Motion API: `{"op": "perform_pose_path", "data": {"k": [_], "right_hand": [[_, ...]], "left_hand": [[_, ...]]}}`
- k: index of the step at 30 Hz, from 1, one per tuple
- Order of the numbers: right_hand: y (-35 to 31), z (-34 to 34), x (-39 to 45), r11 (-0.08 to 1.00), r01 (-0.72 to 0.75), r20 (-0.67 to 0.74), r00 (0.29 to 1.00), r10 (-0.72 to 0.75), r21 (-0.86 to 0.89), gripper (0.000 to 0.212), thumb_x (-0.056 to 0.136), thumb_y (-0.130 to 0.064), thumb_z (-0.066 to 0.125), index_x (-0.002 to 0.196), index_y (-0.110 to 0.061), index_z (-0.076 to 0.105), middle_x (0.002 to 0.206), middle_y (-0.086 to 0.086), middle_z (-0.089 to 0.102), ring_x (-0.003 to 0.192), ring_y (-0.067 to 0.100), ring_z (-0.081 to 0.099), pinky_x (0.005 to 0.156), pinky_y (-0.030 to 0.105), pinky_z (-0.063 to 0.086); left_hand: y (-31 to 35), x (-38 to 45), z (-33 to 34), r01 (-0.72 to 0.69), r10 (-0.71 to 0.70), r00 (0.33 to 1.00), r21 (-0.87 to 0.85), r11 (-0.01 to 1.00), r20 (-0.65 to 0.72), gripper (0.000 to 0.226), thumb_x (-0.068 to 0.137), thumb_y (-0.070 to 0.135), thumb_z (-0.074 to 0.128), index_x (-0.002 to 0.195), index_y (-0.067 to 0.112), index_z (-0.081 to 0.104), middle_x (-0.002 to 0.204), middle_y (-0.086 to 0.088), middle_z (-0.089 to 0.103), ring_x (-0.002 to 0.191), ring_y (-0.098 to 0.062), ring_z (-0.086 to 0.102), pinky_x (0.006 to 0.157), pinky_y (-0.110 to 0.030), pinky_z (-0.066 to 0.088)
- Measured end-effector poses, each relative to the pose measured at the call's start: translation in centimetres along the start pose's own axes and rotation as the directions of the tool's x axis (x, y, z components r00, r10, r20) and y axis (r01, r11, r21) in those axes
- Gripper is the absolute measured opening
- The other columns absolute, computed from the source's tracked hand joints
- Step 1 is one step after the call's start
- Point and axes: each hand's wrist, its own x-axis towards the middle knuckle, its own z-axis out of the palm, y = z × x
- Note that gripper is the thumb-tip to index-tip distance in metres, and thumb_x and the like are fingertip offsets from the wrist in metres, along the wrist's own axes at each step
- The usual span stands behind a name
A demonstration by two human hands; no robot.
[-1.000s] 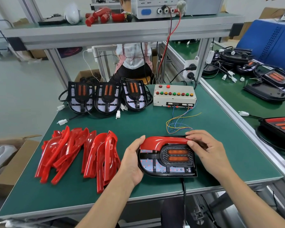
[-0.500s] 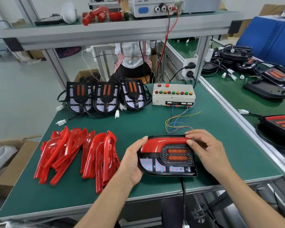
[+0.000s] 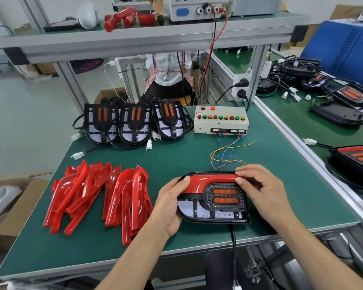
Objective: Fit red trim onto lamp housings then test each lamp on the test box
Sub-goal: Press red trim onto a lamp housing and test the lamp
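We have the lamp housing (image 3: pixel 214 208) lying flat on the green surface (image 3: pixel 281 197), close to its near edge, with the red trim (image 3: pixel 210 181) seated along the housing's far side and curving down at the left. Our left hand (image 3: pixel 169 203) grips the housing's left end, thumb laid on the trim's left bend and the other fingers tucked under the edge, so that grip is closed around the housing. Our right hand (image 3: pixel 264 191) presses on the trim's right end with curled fingertips; its grip is narrow, bearing on the trim and the housing's far right corner. Two orange lenses (image 3: pixel 225 195) sit in the housing's dark honeycomb panel just below the trim, and a black cable (image 3: pixel 233 245) runs from the housing's near edge over the surface's rim.

To the left of the housing lies a loose pile of red trim pieces (image 3: pixel 96 197), near our left forearm. At the far side, three untrimmed lamp housings (image 3: pixel 134 122) stand in a row, touching one another, their white connectors (image 3: pixel 149 144) lying in front. The test box (image 3: pixel 221 120) sits just right of them, with a row of red, green and orange buttons on top, and coloured wires (image 3: pixel 228 153) loop from its front toward our right hand.
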Motion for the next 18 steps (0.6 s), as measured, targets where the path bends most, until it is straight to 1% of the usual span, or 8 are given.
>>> {"op": "perform_pose_path", "data": {"k": [2,5,8,10,12,14,16,18], "right_hand": [[-0.06,0.11,0.0,0.999,-0.006,-0.01,1.0,0.007,0.034,0.017,0.087,-0.007,0.076,0.095,-0.022,0.078,0.107,-0.014,0.072,0.107,0.008,0.067,0.09,0.009,0.045],[-0.16,0.21,0.01,0.997,-0.029,-0.018,0.999,0.03,0.074,0.018,0.086,-0.003,0.077,0.093,-0.02,0.078,0.105,-0.013,0.072,0.105,0.007,0.067,0.089,0.008,0.045],[-0.1,0.26,0.05,0.986,-0.1,-0.006,0.995,0.102,0.137,0.019,0.086,-0.001,0.077,0.091,-0.019,0.079,0.104,-0.012,0.073,0.102,0.005,0.067,0.087,0.008,0.047],[-0.06,0.22,0.04,0.969,-0.151,0.006,0.988,0.153,0.195,0.019,0.086,0.0,0.076,0.09,-0.018,0.079,0.104,-0.011,0.074,0.099,0.004,0.068,0.085,0.009,0.048],[-0.02,0.24,0.01,0.956,-0.182,0.018,0.983,0.183,0.229,0.02,0.086,0.0,0.076,0.09,-0.02,0.079,0.105,-0.01,0.074,0.096,0.003,0.068,0.084,0.008,0.048],[0.11,0.27,-0.02,0.942,-0.206,0.023,0.978,0.207,0.264,0.022,0.087,-0.001,0.076,0.089,-0.022,0.079,0.106,-0.009,0.075,0.095,0.001,0.068,0.083,0.008,0.049],[0.23,0.46,-0.07,0.908,-0.248,0.032,0.967,0.253,0.339,0.022,0.087,-0.001,0.075,0.089,-0.022,0.08,0.107,-0.007,0.075,0.095,0.002,0.068,0.082,0.01,0.051],[0.12,0.9,-0.21,0.849,-0.286,0.041,0.953,0.3,0.444,0.022,0.087,0.0,0.072,0.087,-0.021,0.08,0.109,-0.006,0.075,0.095,0.004,0.068,0.081,0.015,0.054]], "left_hand": [[0.0,0.01,0.1,-0.002,0.002,1.0,-0.009,1.0,-0.001,0.036,0.092,0.024,0.069,0.12,0.0,0.07,0.124,-0.026,0.068,0.101,-0.034,0.068,0.104,-0.056,0.05],[0.08,-0.08,0.23,-0.01,0.01,1.0,-0.011,1.0,0.005,0.038,0.091,0.025,0.069,0.119,0.0,0.07,0.124,-0.027,0.068,0.102,-0.034,0.068,0.104,-0.055,0.05],[0.15,-0.17,0.19,-0.014,0.014,1.0,0.007,1.0,0.014,0.04,0.087,0.029,0.071,0.117,0.002,0.072,0.119,-0.024,0.071,0.1,-0.033,0.07,0.1,-0.053,0.054],[0.15,-0.17,0.15,-0.013,0.013,1.0,0.01,1.0,0.018,0.042,0.084,0.031,0.073,0.116,0.003,0.074,0.117,-0.023,0.073,0.1,-0.033,0.071,0.1,-0.053,0.054],[0.19,-0.16,0.1,-0.012,0.012,1.0,0.01,1.0,0.025,0.043,0.084,0.03,0.073,0.116,0.003,0.074,0.117,-0.023,0.073,0.102,-0.035,0.07,0.101,-0.055,0.054],[0.16,-0.16,0.01,-0.014,0.014,0.999,0.011,1.0,0.035,0.045,0.082,0.031,0.074,0.117,0.003,0.073,0.117,-0.023,0.073,0.103,-0.034,0.07,0.099,-0.053,0.056],[0.14,-0.19,-0.06,-0.019,0.018,0.999,0.011,1.0,0.046,0.047,0.081,0.032,0.074,0.118,0.003,0.073,0.117,-0.022,0.073,0.103,-0.034,0.071,0.096,-0.051,0.057],[0.08,-0.22,-0.09,-0.023,0.022,0.998,0.004,1.0,0.054,0.047,0.082,0.032,0.074,0.119,0.003,0.072,0.117,-0.022,0.073,0.102,-0.033,0.071,0.096,-0.051,0.058]]}}
